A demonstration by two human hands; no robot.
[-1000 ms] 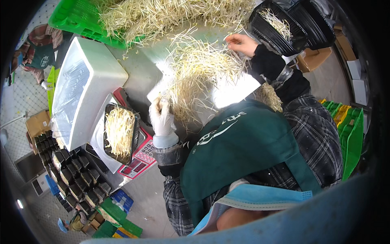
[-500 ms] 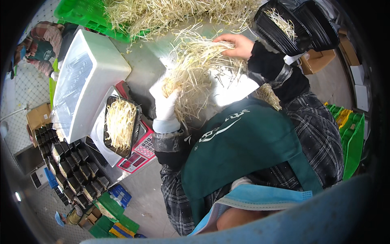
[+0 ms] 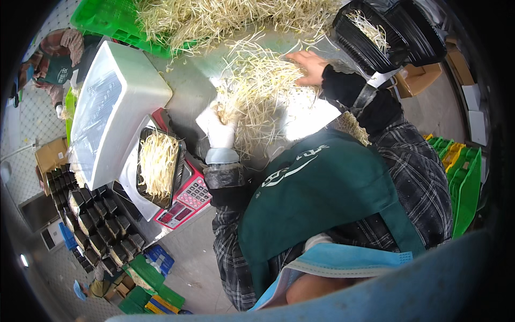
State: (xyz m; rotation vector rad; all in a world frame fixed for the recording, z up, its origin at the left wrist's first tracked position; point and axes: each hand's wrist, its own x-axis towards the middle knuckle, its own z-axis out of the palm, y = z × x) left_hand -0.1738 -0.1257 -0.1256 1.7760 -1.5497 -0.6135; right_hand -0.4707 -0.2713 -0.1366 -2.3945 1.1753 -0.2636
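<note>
A loose bundle of bean sprouts (image 3: 263,80) lies over a bright white sheet (image 3: 311,119) on the metal table in front of me. My left hand (image 3: 221,129), in a white glove, is closed round the root ends at the bundle's near left side. Bare and with fingers stretched out, my right hand (image 3: 309,68) rests against the bundle's right side; its fingertips are partly among the sprouts. To the left, a black tray (image 3: 179,170) filled with sprouts sits on a red and white scale (image 3: 188,203).
A green crate (image 3: 110,24) piled with sprouts stands at the far side. Black trays (image 3: 416,35) are at the far right, one holding a few sprouts. A white bin (image 3: 145,86) stands left, with many stacked black trays (image 3: 94,225) beyond. Another person (image 3: 59,61) works at the far left.
The bundle has been lowered and spread flatter on the sheet. My right hand has loosened from a grip to stretched fingers; my left hand has moved slightly left, still holding sprouts.
</note>
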